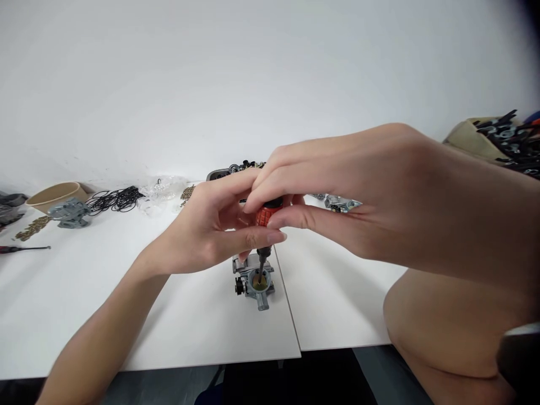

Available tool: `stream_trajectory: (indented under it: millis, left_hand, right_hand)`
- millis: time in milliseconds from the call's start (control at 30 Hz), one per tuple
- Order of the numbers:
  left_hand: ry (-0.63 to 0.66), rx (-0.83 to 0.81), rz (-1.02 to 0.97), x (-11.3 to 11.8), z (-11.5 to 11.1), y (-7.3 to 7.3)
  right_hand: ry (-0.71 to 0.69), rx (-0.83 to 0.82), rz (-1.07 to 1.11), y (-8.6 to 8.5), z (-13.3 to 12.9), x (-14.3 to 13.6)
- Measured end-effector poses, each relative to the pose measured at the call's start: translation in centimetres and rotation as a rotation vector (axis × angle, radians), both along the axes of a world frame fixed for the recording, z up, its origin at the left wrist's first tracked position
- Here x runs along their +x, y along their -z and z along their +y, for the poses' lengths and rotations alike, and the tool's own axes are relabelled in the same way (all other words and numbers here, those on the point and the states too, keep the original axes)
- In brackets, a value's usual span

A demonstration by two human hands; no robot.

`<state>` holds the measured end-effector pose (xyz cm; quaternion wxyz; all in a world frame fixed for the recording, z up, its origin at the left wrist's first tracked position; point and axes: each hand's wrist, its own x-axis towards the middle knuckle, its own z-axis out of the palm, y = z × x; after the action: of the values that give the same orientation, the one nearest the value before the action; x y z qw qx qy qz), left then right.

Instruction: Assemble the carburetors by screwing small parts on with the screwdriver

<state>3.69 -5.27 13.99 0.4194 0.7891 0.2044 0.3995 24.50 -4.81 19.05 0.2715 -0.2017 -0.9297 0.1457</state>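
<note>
A screwdriver with a red and black handle stands almost upright in both hands. My right hand grips the handle's top between thumb and fingers. Lower down, my left hand closes around the same handle, its thumb across the front. The screwdriver's tip reaches into the round bore of a small grey metal carburetor, where a brass-coloured plate shows. A black knob-like part sits on the carburetor's left side. It rests on the white table, and my left fingers hide part of its far side.
On the left are a beige bowl, a grey metal casting, brass pieces, black rings, a plastic bag and another screwdriver. Behind my hands are more metal parts. A container of black parts stands far right.
</note>
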Motion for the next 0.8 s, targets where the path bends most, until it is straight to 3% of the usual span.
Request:
stream_trajectory:
  millis: [167,500,800]
  left_hand:
    - [-0.017,-0.021,0.031,-0.1,0.2,-0.1]
    - [0.027,-0.127,0.07,-0.9,0.3,-0.6]
    - [-0.009,-0.073,0.094,-0.4,0.5,-0.4]
  right_hand:
    - [0.006,0.069,-0.098,0.2,0.4,-0.3]
    - [0.023,-0.005,-0.043,0.7,1.2,-1.1]
    - [0.047,-0.019,-0.032,0.8,1.9,-1.2]
